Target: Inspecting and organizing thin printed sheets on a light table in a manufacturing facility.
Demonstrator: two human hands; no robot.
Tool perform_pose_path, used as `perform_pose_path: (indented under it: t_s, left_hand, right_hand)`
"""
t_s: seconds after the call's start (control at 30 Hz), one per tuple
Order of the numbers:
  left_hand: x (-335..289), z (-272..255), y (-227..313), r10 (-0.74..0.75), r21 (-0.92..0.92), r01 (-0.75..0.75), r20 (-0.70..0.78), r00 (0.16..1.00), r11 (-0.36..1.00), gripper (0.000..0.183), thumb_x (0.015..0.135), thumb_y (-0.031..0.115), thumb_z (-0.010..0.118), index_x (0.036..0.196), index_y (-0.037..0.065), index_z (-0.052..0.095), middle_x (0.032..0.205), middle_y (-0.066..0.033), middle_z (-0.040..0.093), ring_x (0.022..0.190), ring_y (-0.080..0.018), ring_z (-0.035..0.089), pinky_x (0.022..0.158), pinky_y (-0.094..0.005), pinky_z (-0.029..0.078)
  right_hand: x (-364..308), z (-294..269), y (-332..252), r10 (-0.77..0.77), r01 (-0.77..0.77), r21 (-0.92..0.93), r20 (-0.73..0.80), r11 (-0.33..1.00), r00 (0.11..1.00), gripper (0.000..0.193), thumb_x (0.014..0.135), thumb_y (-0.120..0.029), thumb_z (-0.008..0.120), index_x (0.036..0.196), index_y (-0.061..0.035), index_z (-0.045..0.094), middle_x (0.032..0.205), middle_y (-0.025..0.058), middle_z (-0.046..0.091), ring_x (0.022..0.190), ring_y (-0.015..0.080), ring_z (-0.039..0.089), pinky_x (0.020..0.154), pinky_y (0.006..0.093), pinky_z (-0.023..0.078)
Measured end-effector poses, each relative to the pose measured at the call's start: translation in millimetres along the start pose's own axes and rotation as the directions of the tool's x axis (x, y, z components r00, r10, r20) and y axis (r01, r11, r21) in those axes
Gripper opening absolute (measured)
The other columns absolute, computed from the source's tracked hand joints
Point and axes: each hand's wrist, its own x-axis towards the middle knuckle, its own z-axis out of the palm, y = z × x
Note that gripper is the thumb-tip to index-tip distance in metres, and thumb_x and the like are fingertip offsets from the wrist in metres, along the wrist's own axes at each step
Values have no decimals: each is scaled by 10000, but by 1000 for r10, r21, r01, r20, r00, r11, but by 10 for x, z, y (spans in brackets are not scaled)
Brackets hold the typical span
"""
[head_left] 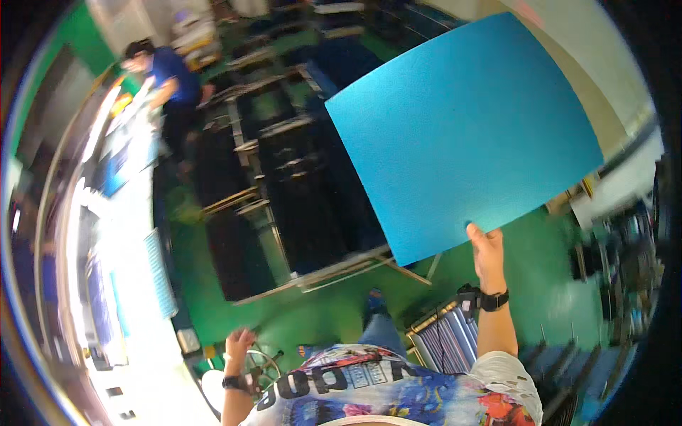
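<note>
A large, flat blue sheet (pixel 462 135) with a smooth, slightly textured face is raised at the right, its far corners reaching toward the top of the view. My right hand (pixel 487 248) is closed on its lower edge, thumb lying on the face turned to me; the other fingers are hidden behind the sheet. My left hand (pixel 240 342) hangs low at the left, beside the bright worktable, with nothing seen in it. Its fingers are loosely bent and somewhat blurred. Both wrists carry dark bands.
Dark panels on metal-framed racks (pixel 305 184) stand ahead on a green floor (pixel 533 273). A long, brightly lit worktable (pixel 135 284) runs along the left, where another person (pixel 170 82) leans over it. Bundled, striped flat pieces (pixel 446 341) lie near my legs. More racks are at the right.
</note>
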Motion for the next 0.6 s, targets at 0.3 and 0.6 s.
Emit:
perform_pose_path:
  t_s: [0.3, 0.6]
  left_hand:
    - [-1126, -673, 1254, 427, -567, -376, -46, 903, 733, 549, 922, 447, 324, 1260, 22, 405, 1213, -102, 504, 1093, -209, 504, 899, -312, 395]
    - [-1306, -1727, 22, -211, -674, -704, -739, 640, 225, 441, 871, 409, 496, 976, -13, 566, 884, -75, 612, 766, -171, 576, 668, -288, 473]
  right_hand:
    - [-1656, 2574, 524, 268, -384, 25, 673, 923, 689, 213, 811, -28, 562, 1018, -41, 514, 816, -25, 520, 683, 80, 458, 572, 228, 358]
    - [-3217, 4076, 1108, 189, -409, -265, 957, 873, -218, 117, 860, -85, 521, 920, -4, 580, 895, 72, 614, 783, 125, 566, 673, 258, 443]
